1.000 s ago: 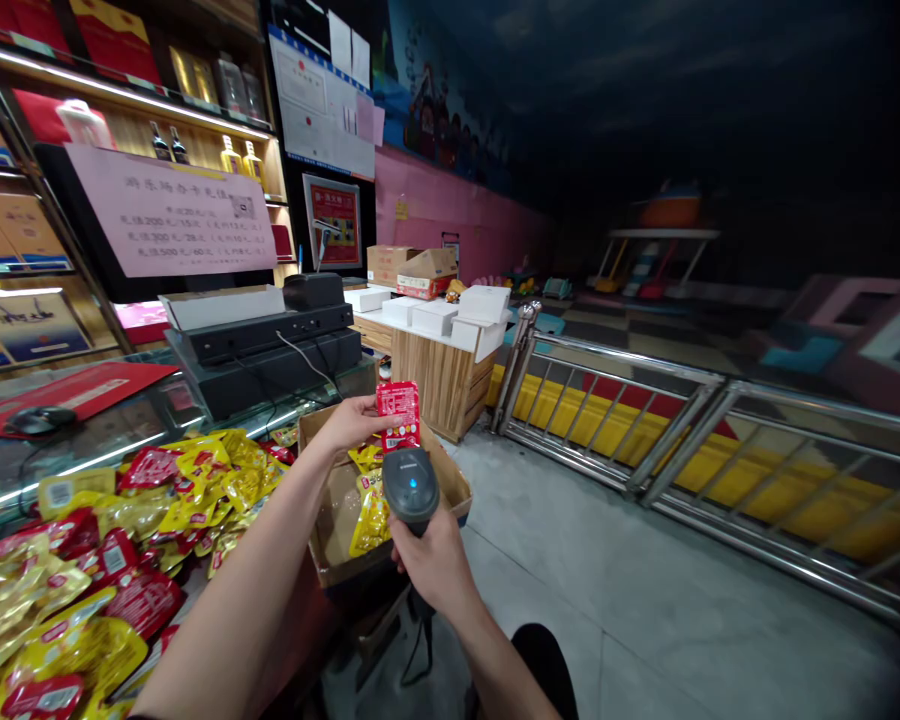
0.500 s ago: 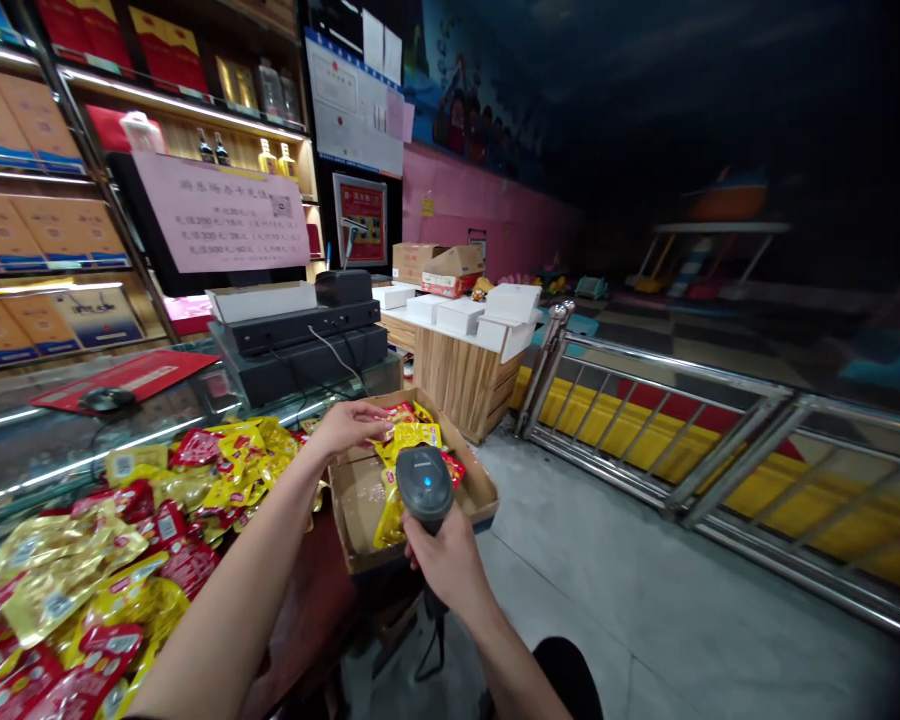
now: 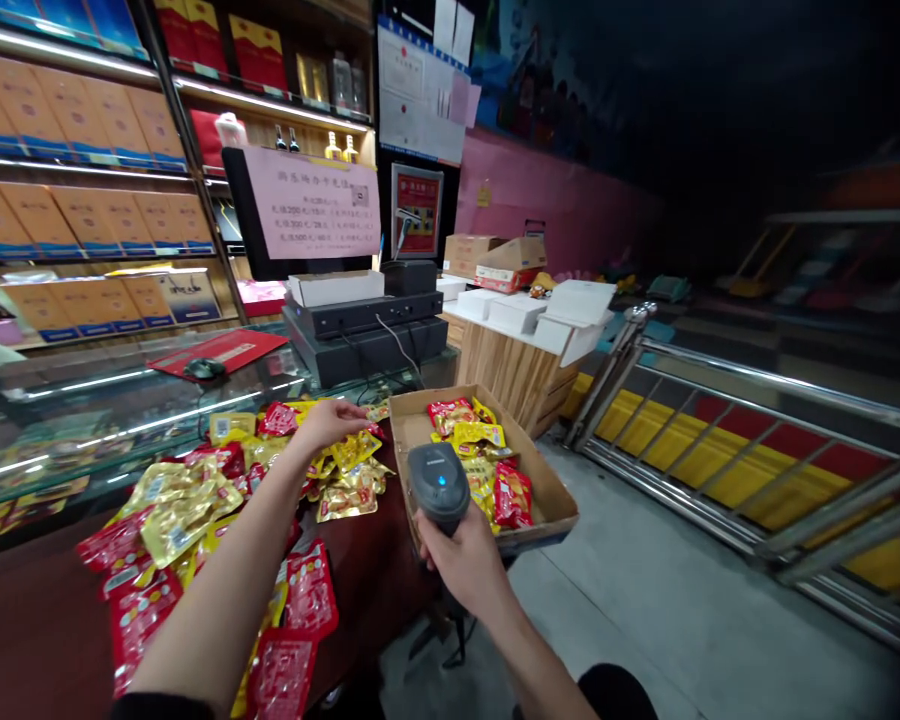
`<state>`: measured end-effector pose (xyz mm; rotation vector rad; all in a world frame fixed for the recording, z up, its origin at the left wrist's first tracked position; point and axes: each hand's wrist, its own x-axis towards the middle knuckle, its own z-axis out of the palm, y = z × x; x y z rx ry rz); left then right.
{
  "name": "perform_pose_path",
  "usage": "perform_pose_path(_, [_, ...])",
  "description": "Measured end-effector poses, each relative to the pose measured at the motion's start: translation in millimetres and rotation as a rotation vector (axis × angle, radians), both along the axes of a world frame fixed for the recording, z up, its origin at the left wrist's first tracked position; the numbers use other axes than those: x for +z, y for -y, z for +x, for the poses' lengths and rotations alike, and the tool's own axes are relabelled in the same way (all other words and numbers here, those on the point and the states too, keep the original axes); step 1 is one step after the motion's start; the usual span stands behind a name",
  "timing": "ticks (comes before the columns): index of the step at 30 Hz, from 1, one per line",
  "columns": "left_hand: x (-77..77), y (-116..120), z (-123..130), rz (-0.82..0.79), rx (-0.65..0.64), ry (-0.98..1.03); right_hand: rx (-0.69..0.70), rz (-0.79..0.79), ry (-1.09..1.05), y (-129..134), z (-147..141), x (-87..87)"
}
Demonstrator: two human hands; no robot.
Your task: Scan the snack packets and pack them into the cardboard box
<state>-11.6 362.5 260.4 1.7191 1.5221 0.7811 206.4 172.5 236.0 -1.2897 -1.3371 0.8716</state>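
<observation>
My right hand (image 3: 465, 560) grips a dark grey barcode scanner (image 3: 439, 485) with a blue light on top. The scanner is in front of a shallow cardboard box (image 3: 551, 485) and hides part of its near left side. Inside the box lie red and yellow snack packets (image 3: 511, 495). Left of the box, my left hand (image 3: 334, 425) hovers over a heap of packets, fingers stretched out and loosely apart; whether the fingertips touch one I cannot make out. Gold packets (image 3: 349, 495) lie just below that hand, and red packets (image 3: 307, 590) are nearer me, partly behind my forearm.
Behind the heap runs a glass counter (image 3: 120, 400) with a computer mouse (image 3: 205, 369) on a red mat. A monitor (image 3: 240, 215) bearing a pink notice stands above a black cash drawer (image 3: 375, 345). A metal railing (image 3: 720, 450) is at the right.
My left hand has moved from above the box to the heap of packets on its left. The view has turned left. My right hand still holds the scanner by the box.
</observation>
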Motion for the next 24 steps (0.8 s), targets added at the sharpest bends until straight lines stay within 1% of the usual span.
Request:
perform_pose_path(4, [-18.2,-2,5,0.125,0.022,-0.508,0.016,-0.055,-0.012,-1,-10,-2.1])
perform_pose_path(5, [-22.4,-1,8,0.148,0.028,-0.610,0.013,-0.067,-0.018,-2,-11,-3.1])
perform_pose_path(7, [-30.0,2,15,0.175,0.033,-0.721,0.008,-0.076,-0.020,-2,-12,-4.4])
perform_pose_path(11, [-38.9,7,28,0.183,0.010,-0.818,-0.009,-0.063,-0.001,-2,-9,-3.5])
perform_pose_path(14, [-38.8,7,31,0.186,0.008,-0.856,-0.020,-0.058,-0.007,-1,-5,-3.1])
perform_pose_path(17, [-34.0,7,28,0.196,0.029,-0.868,-0.018,-0.064,-0.031,1,1,-4.4])
perform_pose_path(20, [-25.9,8,26,0.208,0.069,-0.864,-0.024,-0.038,-0.028,3,7,-6.3])
perform_pose_path(22, [-19.2,11,28,0.208,0.116,-0.809,-0.026,-0.013,-0.016,4,12,-7.2])
perform_pose_path(24, [-12.3,15,34,0.214,0.139,-0.678,-0.029,0.001,-0.025,5,16,-7.7])
